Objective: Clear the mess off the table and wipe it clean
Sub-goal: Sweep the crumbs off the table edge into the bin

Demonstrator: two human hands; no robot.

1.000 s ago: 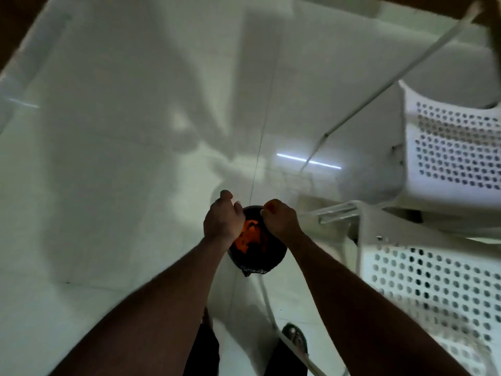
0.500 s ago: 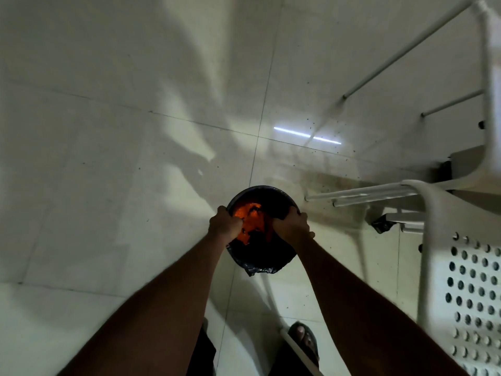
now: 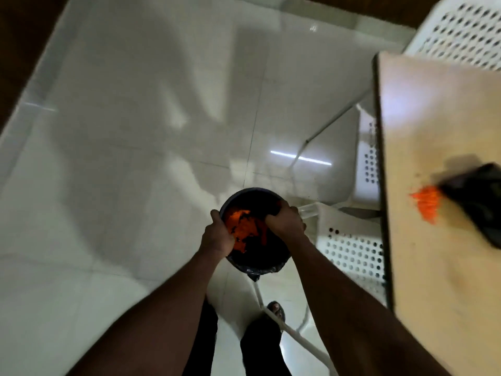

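Glossy white floor tiles (image 3: 130, 137) fill the view, crossed by soft shadows; a black, bag-lined bin (image 3: 260, 253) sits between the two forearms, and whether it rests on the floor cannot be told; the left grip (image 3: 217, 236) is curled round its left rim and the right grip (image 3: 284, 221) over its right rim, both holding the bin; orange scraps (image 3: 241, 226) lie inside it; at the right the bench (image 3: 433, 118) carries orange bits (image 3: 427, 203) touching a blurred dark object (image 3: 477, 202); a white perforated chair (image 3: 349, 240) stands beside the bin.
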